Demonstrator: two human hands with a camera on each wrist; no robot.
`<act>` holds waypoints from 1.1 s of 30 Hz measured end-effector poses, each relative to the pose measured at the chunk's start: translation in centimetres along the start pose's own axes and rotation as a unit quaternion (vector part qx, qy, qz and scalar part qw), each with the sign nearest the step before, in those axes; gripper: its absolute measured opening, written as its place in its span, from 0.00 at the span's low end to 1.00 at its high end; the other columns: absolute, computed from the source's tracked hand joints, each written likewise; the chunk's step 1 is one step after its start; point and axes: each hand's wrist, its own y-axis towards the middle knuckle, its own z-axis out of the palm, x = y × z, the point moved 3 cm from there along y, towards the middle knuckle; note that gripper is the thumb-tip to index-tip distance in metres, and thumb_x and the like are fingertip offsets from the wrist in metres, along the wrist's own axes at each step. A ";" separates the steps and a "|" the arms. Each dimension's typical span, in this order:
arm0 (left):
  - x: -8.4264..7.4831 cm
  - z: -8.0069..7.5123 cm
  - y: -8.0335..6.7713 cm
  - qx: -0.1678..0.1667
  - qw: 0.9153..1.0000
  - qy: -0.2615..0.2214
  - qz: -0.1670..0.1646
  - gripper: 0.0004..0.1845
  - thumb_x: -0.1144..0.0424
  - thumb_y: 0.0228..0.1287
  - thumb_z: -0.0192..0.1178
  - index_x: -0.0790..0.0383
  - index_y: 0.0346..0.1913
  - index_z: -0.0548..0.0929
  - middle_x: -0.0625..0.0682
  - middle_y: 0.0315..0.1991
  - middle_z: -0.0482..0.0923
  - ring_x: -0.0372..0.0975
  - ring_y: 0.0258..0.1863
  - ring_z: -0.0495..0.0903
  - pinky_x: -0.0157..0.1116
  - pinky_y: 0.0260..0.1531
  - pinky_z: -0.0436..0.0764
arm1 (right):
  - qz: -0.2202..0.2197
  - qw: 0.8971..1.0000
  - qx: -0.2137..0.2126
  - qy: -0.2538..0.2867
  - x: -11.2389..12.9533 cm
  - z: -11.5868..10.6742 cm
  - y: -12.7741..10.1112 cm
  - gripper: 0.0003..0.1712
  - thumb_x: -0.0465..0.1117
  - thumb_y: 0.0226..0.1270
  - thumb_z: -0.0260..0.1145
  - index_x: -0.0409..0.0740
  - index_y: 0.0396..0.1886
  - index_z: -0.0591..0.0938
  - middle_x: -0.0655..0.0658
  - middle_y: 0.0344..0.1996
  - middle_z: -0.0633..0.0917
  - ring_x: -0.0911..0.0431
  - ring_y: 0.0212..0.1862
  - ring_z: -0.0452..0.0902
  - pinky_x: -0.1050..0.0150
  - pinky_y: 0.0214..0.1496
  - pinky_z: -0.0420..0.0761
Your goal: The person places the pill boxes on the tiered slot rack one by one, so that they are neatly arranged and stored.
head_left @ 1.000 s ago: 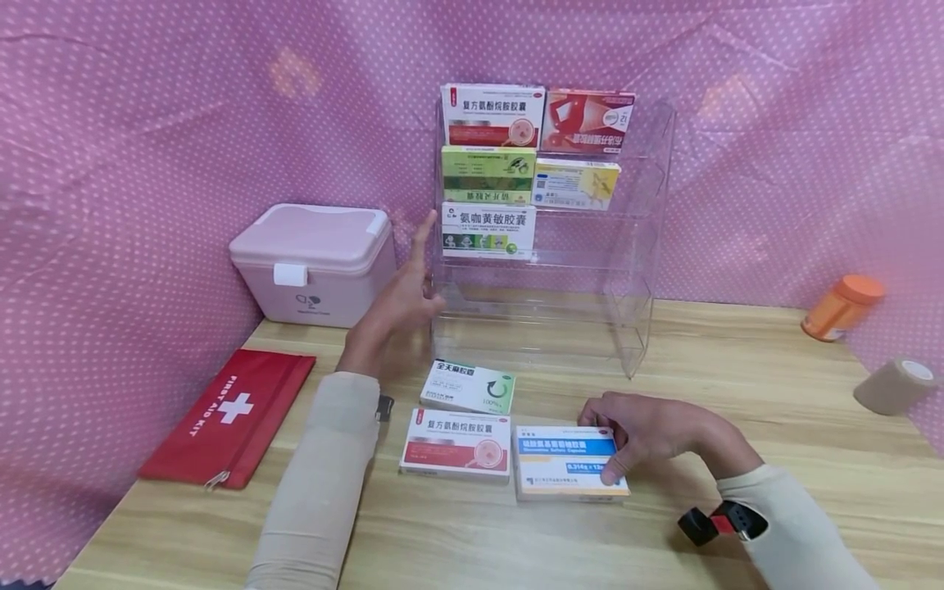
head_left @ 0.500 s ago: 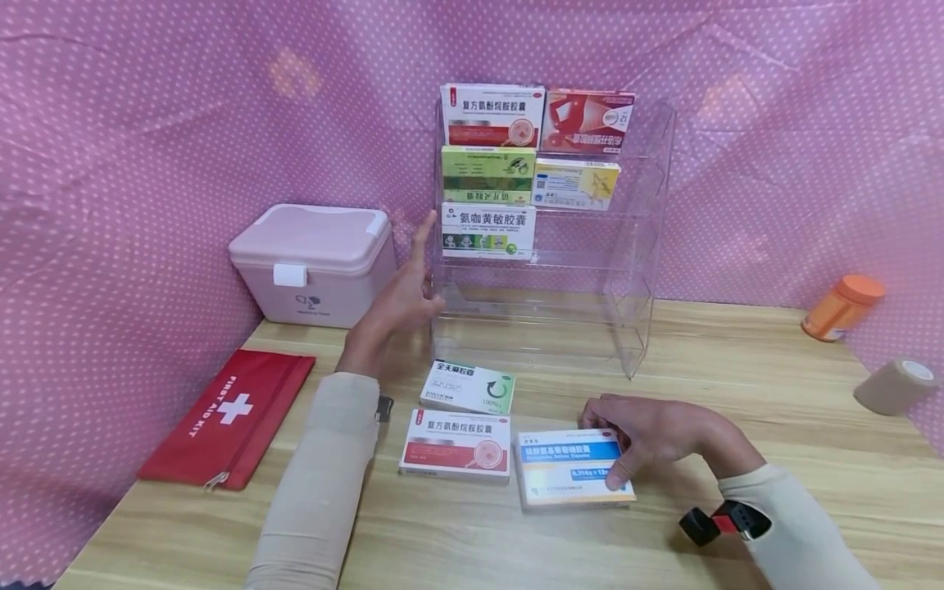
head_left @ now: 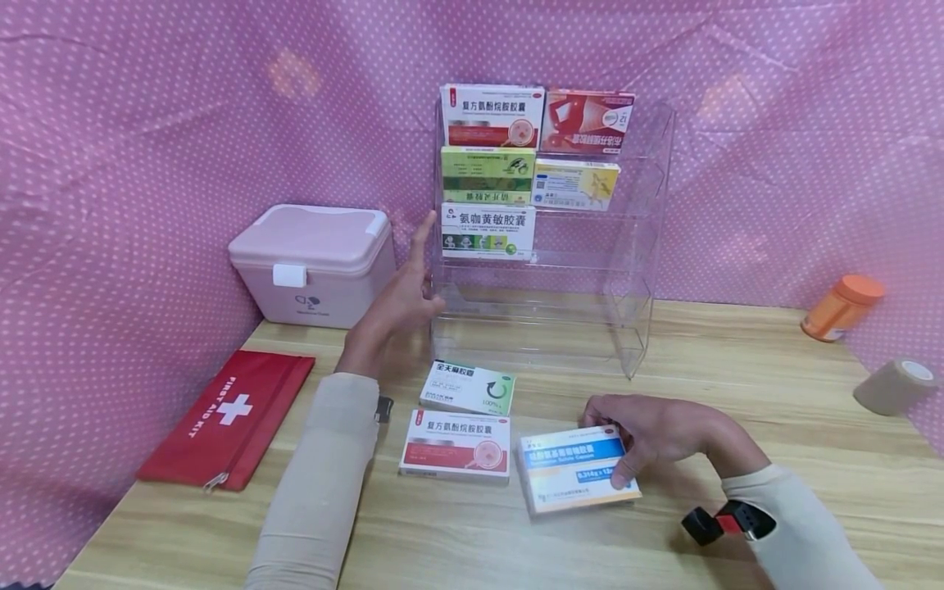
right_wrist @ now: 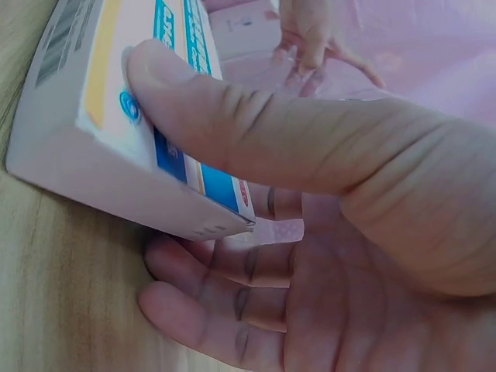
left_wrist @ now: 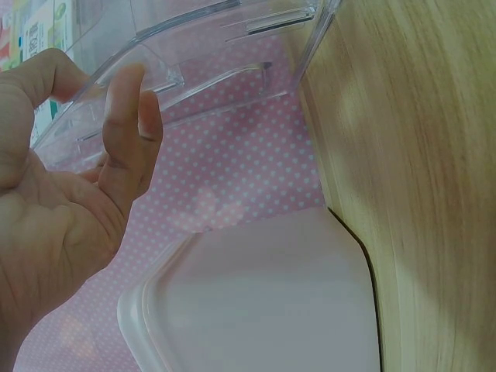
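My right hand (head_left: 652,438) grips a blue-and-white medicine box (head_left: 571,471) by its right end. In the right wrist view, the thumb (right_wrist: 186,108) lies on the printed face and the other fingers curl beneath; the box is tilted, its near edge close to the table. My left hand (head_left: 401,299) is at the left side of a clear acrylic display rack (head_left: 546,336), index finger extended along its edge; the left wrist view shows the other fingers loosely bent. Left of the held box lie a red-and-white medicine box (head_left: 457,442) and a white-and-green medicine box (head_left: 468,387).
Several medicine boxes, among them a green box (head_left: 488,174) and a red box (head_left: 587,121), stand in the rack's upper tiers. A pink lidded case (head_left: 317,266) and a red first-aid pouch (head_left: 229,418) are left. An orange bottle (head_left: 842,308) and a bandage roll (head_left: 892,387) are right.
The blue-and-white box in my right hand has shifted slightly right and toward me, turning a little, away from the red-and-white box. My left hand has stayed at the rack.
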 end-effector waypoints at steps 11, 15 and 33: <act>-0.1 -0.2 0.0 -0.004 1.000 0.004 -0.001 0.76 0.80 0.59 0.65 0.04 0.77 0.25 0.64 0.87 0.53 0.46 0.33 0.75 0.39 0.31 0.84 | -0.056 0.997 -0.040 -0.017 0.1 -0.9 -0.2 0.25 0.40 0.68 0.75 0.55 0.62 0.77 0.50 0.56 0.85 0.55 0.56 0.80 0.60 0.60 0.82; 0.0 -0.1 0.0 -0.002 1.000 0.003 -0.003 0.76 0.80 0.59 0.65 0.04 0.77 0.25 0.65 0.86 0.54 0.46 0.32 0.75 0.38 0.31 0.84 | -0.079 0.995 -0.063 -0.012 0.2 -1.3 -0.5 0.23 0.40 0.71 0.73 0.54 0.62 0.77 0.49 0.56 0.84 0.54 0.55 0.80 0.62 0.58 0.82; 0.2 0.0 0.2 -0.001 1.000 0.001 0.002 0.75 0.80 0.59 0.65 0.07 0.78 0.26 0.65 0.86 0.53 0.47 0.34 0.76 0.38 0.32 0.84 | -0.089 0.956 -0.280 0.003 1.1 -3.9 -1.4 0.26 0.27 0.71 0.71 0.40 0.66 0.78 0.37 0.57 0.86 0.45 0.54 0.87 0.67 0.50 0.89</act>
